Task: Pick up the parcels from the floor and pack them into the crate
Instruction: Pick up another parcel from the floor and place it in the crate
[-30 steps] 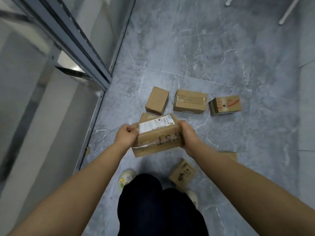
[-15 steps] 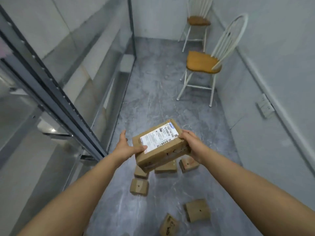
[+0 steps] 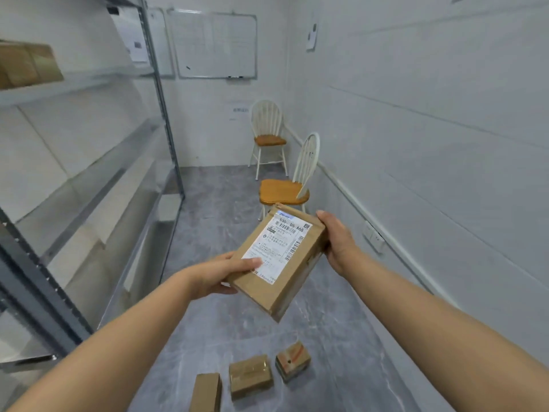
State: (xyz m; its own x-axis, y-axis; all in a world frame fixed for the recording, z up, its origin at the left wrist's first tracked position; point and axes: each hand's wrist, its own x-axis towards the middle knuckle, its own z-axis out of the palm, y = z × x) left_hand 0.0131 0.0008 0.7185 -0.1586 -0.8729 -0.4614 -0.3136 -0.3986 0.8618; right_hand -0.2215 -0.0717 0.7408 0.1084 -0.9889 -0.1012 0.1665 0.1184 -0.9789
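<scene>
Head view: I hold one labelled parcel (image 3: pixel 276 257) in the air in front of me, well above the floor (image 3: pixel 326 337), with its white label turned up and the near corner tilted down. My left grip (image 3: pixel 219 275) holds the near left side, with the thumb lying on the label and the fingers under the box. My right grip (image 3: pixel 335 242) is curled around the far right edge. So both grips are closed on this same parcel.

I cannot see the crate anywhere here, so I cannot tell how many parcels are already packed. I judge the task is in its middle: this parcel is picked up but not yet put away. At least three more lie on the floor near the bottom edge: a plain parcel (image 3: pixel 206 392), a taped parcel (image 3: pixel 251 376) just beside it, and a parcel with orange print (image 3: pixel 292 361). These remain to be collected.

Against the frame of half a second ago, my head is raised. The whiteboard (image 3: pixel 214 46) and the upper shelf (image 3: pixel 74 81) now show, and both chairs (image 3: pixel 283 191) sit lower in the picture. Then about six parcels were visible on the floor; now only three are inside the frame. The labelled parcel is higher and turned, so its long side points away from me. My left thumb moved from the box edge onto the label.
</scene>
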